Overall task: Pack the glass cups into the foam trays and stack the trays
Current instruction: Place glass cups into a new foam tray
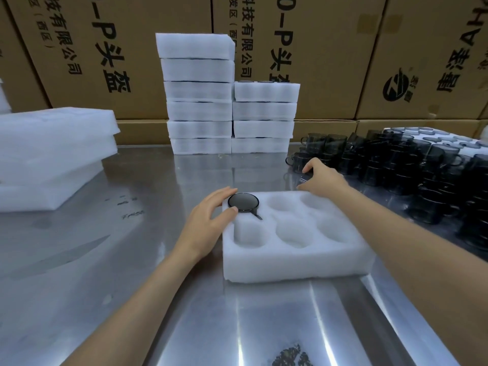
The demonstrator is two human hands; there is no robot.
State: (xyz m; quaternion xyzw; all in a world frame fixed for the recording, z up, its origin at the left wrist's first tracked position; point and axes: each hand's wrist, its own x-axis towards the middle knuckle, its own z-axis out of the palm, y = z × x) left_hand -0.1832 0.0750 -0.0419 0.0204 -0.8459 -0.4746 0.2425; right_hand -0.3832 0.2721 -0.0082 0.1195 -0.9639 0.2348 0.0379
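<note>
One cup (243, 203) sits in the far-left pocket of my foam tray (290, 257); five pockets remain empty. My left hand (208, 220) rests open beside it. My right hand (323, 178) grips another cup (303, 178) from the desk (132, 260) supply. Stacking is pending.

White six-pocket foam tray (293, 262) flat on table: one dark glass cup (243, 203) upright in far-left pocket, five pockets empty. Loose smoked glass cups (412, 170) clustered right. Two packed tray stacks (229, 107) behind.
</note>
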